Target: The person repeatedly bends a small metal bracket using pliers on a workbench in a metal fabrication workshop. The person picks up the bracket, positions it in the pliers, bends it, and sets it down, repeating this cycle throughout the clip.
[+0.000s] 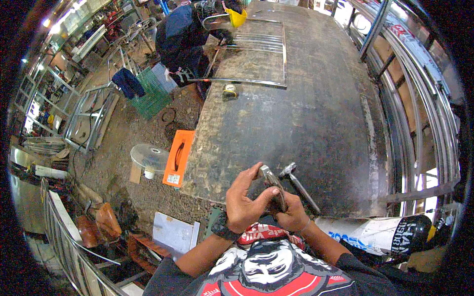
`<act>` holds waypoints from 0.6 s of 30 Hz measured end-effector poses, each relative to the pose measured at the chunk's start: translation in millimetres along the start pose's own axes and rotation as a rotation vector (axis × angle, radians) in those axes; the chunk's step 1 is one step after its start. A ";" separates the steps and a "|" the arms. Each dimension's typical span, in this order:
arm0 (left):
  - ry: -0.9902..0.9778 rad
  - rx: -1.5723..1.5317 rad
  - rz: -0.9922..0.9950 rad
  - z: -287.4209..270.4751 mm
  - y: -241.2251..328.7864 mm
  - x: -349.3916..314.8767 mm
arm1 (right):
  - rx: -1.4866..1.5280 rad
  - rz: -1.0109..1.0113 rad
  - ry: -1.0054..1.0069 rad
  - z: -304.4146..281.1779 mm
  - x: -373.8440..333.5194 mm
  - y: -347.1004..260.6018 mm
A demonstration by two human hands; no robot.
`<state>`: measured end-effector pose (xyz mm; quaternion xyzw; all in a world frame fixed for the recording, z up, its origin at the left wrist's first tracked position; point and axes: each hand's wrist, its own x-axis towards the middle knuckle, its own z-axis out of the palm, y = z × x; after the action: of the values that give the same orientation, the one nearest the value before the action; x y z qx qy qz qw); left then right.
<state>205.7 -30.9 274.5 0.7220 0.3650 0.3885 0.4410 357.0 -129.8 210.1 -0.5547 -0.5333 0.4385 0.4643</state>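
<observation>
Close in front of my body, at the near edge of the large worn worktable (pixel 296 128), I hold a short, narrow grey metal tool (pixel 273 183); its exact kind is unclear. My left hand (pixel 244 200) grips its upper part, with thumb and index finger pressed to it. Around its lower end are the fingers of my right hand (pixel 294 213), partly hidden behind the tool. Just right of it a hammer (pixel 302 191) lies on the tabletop, head pointing away from me, touching neither hand.
Across the table a co-worker (pixel 182 39) with a yellow mask bends over a shiny metal frame (pixel 285 59). A tape measure (pixel 230 91) lies nearby. An orange case (pixel 178 159) and a fan (pixel 149 157) stand left. A gas cylinder (pixel 365 236) lies near right; metal bars (pixel 419 98) line the right.
</observation>
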 end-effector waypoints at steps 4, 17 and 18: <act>0.065 -0.090 -0.116 -6.5 -3.3 5.5 | 0.067 0.051 -0.005 -5.8 1.1 -36.6; -0.247 -0.201 -0.104 -37.9 -12.0 35.2 | 0.224 0.251 -0.122 -10.4 2.0 -29.3; -0.415 -0.264 -0.092 -44.3 -25.6 40.2 | 0.220 0.261 -0.154 -12.0 1.3 -27.8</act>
<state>179.2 28.5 274.3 0.7050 0.2452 0.2561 0.6142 363.7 -129.1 239.6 -0.5299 -0.4398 0.5918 0.4190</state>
